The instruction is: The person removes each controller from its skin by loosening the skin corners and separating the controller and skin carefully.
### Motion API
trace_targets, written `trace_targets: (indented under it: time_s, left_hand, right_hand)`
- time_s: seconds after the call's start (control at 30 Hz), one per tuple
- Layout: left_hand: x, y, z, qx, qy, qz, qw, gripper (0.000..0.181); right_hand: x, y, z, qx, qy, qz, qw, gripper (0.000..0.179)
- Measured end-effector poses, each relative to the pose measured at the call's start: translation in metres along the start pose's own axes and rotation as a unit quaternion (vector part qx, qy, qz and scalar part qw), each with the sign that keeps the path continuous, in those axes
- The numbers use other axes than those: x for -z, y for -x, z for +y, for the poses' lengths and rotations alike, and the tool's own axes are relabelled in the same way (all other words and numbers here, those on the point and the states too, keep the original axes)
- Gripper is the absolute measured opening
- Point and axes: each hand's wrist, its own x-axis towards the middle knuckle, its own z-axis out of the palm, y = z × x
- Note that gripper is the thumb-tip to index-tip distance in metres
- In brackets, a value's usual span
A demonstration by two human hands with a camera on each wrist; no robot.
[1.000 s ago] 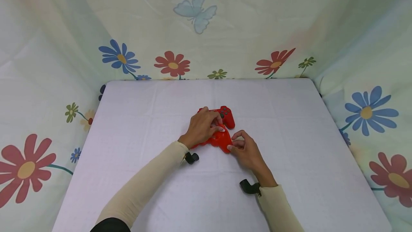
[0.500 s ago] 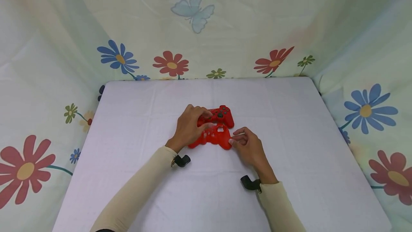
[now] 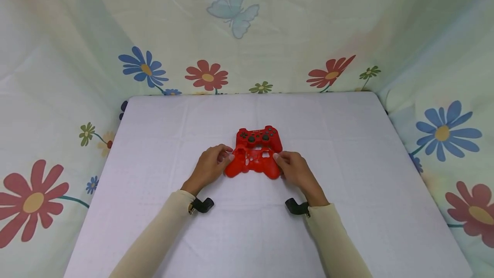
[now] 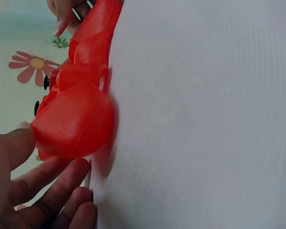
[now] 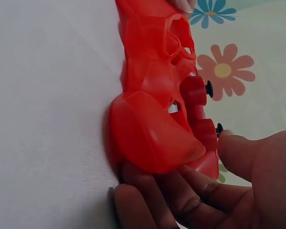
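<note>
A red game controller (image 3: 255, 134) with dark thumbsticks and buttons lies mid-table in the head view. Just in front of it, overlapping its near edge, is a red silicone controller cover (image 3: 271, 168) with cut-out openings. My left hand (image 3: 209, 165) pinches the cover's left grip, thumb at the upper edge and fingers curled beneath. On the opposite side, my right hand (image 3: 299, 173) holds the right grip between thumb and fingers. In the right wrist view the fingers (image 5: 190, 195) reach under the cover (image 5: 152, 133), with the controller's thumbsticks showing behind it.
White cloth covers the table (image 3: 247, 235). A curtain (image 3: 162, 7) printed with flowers and a butterfly hangs behind and at both sides. Each wrist carries a black camera mount, such as the left one (image 3: 203, 205).
My left hand has drawn back leftward from over the cover's middle to its left grip, uncovering the controller. My right hand stays at the right grip, its thumb slightly higher on it.
</note>
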Motion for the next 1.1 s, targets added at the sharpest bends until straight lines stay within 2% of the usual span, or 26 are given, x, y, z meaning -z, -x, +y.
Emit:
trace_targets:
  time_s: [0.13,0.27,0.53,0.67,0.9,1.0,1.1]
  left_hand:
    - [-0.003,-0.001,-0.002,0.0,0.026,-0.014,0.9996,0.024]
    - [-0.004,-0.002,-0.002,0.007,0.053,-0.023,0.9983,0.021]
    - [-0.003,0.0,-0.007,0.032,0.117,-0.032,0.9922,0.019]
    - [0.0,0.0,-0.013,0.041,0.154,-0.031,0.9868,0.018]
    - [0.005,0.002,-0.016,0.063,0.219,-0.021,0.9735,0.02]
    - [0.007,0.004,-0.015,0.065,0.24,-0.006,0.9685,0.02]
    - [0.01,0.005,-0.016,0.057,0.255,0.016,0.9651,0.02]
  right_hand:
    - [0.0,-0.006,-0.001,-0.012,-0.026,-0.014,0.9995,0.041]
    - [0.0,-0.008,0.0,-0.017,-0.089,-0.032,0.9954,0.04]
    - [0.0,-0.009,0.013,-0.01,-0.207,-0.049,0.9771,0.045]
    - [0.001,-0.009,0.019,-0.003,-0.247,-0.051,0.9678,0.047]
    - [0.001,-0.009,0.021,0.014,-0.271,-0.041,0.9615,0.045]
    - [-0.002,-0.009,0.019,0.022,-0.26,-0.032,0.9648,0.044]
    - [-0.005,-0.008,0.013,0.049,-0.228,-0.018,0.9724,0.042]
